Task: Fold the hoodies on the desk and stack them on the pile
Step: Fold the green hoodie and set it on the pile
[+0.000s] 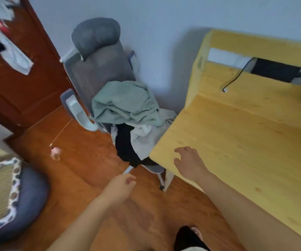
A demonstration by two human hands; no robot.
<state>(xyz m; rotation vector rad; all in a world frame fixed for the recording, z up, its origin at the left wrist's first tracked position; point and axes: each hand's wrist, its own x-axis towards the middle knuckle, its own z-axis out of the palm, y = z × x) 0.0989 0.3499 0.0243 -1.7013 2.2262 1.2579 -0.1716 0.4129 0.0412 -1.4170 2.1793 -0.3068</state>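
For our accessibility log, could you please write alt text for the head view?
Two empty hands, left hand and right hand, reach toward a heap of clothes on a grey office chair beside a wooden desk.

I have one view only, worn on the head, looking forward and steeply down, tilted. The wide lens bends the edges. The bench (236,142) fills the right of the frame, close below me; the chair (99,69) stands upper centre, farther off; the floor (84,160) runs across the lower left.
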